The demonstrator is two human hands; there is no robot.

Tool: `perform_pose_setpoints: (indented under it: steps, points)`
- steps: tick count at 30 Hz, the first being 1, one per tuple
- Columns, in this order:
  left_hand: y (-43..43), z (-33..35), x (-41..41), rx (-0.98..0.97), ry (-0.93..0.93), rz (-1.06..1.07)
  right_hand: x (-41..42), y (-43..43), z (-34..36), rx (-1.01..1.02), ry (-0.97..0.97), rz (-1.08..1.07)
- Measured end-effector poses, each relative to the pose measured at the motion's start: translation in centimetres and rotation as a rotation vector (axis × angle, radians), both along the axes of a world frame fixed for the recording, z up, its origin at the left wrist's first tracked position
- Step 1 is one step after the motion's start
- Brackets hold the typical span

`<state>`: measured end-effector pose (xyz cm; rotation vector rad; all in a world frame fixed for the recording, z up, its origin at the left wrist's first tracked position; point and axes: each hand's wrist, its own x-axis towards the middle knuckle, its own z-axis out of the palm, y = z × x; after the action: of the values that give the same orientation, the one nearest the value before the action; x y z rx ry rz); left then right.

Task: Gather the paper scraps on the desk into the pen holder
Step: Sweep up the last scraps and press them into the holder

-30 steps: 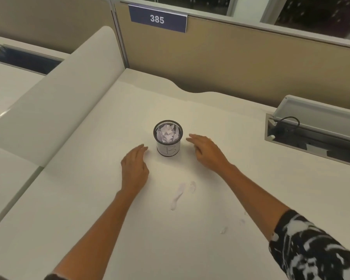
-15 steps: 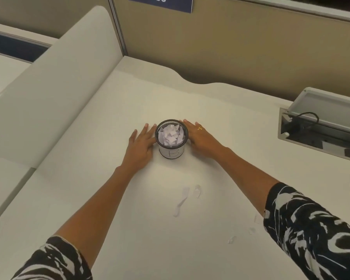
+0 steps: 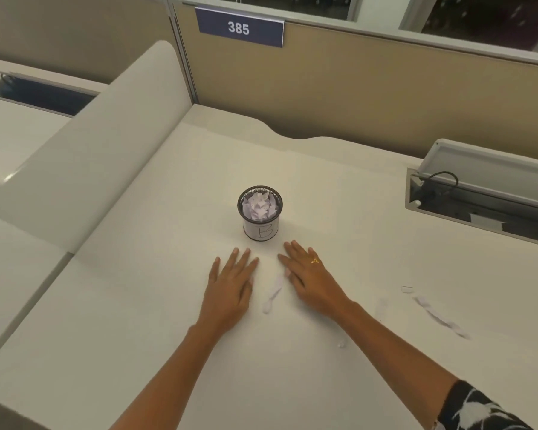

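A black mesh pen holder (image 3: 260,226) with a white label marked "B" stands upright mid-desk, filled with white paper scraps (image 3: 259,205). My left hand (image 3: 230,287) lies flat on the desk just in front of it, fingers spread, holding nothing. My right hand (image 3: 308,274), with a gold ring, also rests flat and empty. A long thin paper scrap (image 3: 273,292) lies between the two hands. More scraps lie to the right: a long strip (image 3: 438,316), a small piece (image 3: 407,289), a faint piece (image 3: 381,305) and a tiny bit (image 3: 341,343).
A curved white divider panel (image 3: 84,150) borders the desk on the left. An open cable tray (image 3: 479,200) with a black cord is set into the desk at the right. A tan partition wall with a "385" sign (image 3: 239,27) stands behind.
Both hands have pulled back from the sides of the pen holder toward me and now lie flat in front of it, either side of the long scrap. The view tilted up.
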<state>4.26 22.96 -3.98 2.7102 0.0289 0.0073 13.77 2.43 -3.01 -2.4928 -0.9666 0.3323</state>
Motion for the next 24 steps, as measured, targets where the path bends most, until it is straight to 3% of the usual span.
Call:
perform_pose_setpoints:
  steps: [4,8,11,16,24]
  points:
    - [-1.9,-0.2,-1.0,-0.035,-0.046,0.131,-1.2,-0.6,0.2,0.007,0.048,0.01]
    - [-0.7,0.5,1.9,-0.05,0.022,0.29,1.1,0.2,1.5,0.033,0.135,-0.139]
    - [0.6,1.1,4.5,0.014,0.092,0.241,3.1,1.5,2.2,0.012,0.168,-0.218]
    - [1.9,1.5,6.7,0.112,0.22,0.149,5.1,3.3,2.5,-0.095,0.148,-0.174]
    - [1.5,0.9,6.2,0.218,0.162,0.155,5.5,3.9,0.9,-0.228,0.071,-0.152]
